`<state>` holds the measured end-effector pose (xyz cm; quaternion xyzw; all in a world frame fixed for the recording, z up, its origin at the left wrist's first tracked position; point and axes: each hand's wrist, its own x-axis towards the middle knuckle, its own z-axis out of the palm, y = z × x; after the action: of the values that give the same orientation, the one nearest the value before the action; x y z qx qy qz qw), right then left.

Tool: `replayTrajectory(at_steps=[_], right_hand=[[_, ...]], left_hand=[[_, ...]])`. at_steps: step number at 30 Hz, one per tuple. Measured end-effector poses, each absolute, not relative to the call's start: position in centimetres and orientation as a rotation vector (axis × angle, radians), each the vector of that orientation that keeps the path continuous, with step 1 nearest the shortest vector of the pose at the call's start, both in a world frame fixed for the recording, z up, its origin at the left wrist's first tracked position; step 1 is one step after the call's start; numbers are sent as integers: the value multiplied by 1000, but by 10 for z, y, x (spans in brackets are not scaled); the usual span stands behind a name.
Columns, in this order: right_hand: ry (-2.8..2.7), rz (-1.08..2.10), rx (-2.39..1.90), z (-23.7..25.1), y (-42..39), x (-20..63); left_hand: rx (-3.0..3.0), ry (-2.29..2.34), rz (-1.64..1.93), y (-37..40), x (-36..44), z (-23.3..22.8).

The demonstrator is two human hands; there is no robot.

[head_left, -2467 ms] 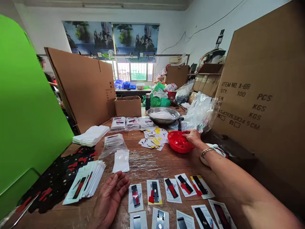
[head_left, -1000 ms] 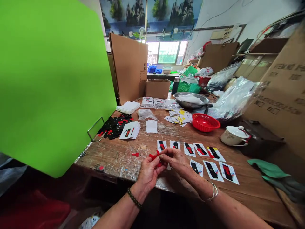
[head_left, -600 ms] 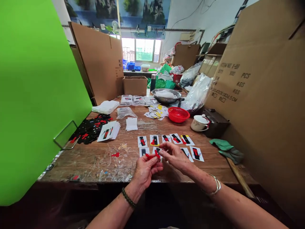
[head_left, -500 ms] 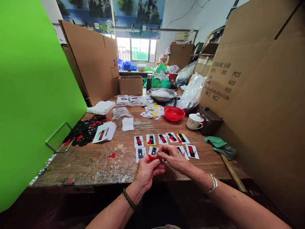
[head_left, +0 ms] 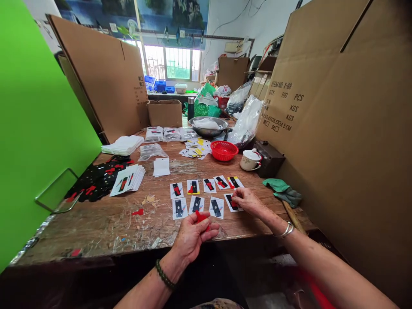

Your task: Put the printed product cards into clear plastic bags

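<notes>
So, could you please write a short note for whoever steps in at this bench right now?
Left hand: closed around small red plastic pieces at the near table edge.
Right hand: fingertips on the rightmost card in the near row, pressing a red piece onto it.
Cards: two rows lie on the wooden table, five in the far row, four in the near one. The far-row cards show red pieces; the three near-row cards left of the right hand show only black strips.
Supplies: red basket beyond the rows; stack of cards to the left; a loose red piece on the table.
</notes>
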<state>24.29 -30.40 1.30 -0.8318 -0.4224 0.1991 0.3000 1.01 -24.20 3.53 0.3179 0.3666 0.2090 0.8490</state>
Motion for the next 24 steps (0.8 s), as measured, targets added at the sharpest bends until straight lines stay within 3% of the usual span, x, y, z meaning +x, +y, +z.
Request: replayTrajectory(at_steps=[5,12,18,24], right_hand=[[-1242,282,-2146,13,-305,221],[-1306,868,-1751,35,-303,162],[-1250,890,-1768,33,-302,160],[-1168,708,-1891,31,-295,186]], left_hand=[[708,792,452,-243,11,31],[751,725,496,-247,12,23],[709,716,516,-245,6,21],[722,765,527,-240,5,21]])
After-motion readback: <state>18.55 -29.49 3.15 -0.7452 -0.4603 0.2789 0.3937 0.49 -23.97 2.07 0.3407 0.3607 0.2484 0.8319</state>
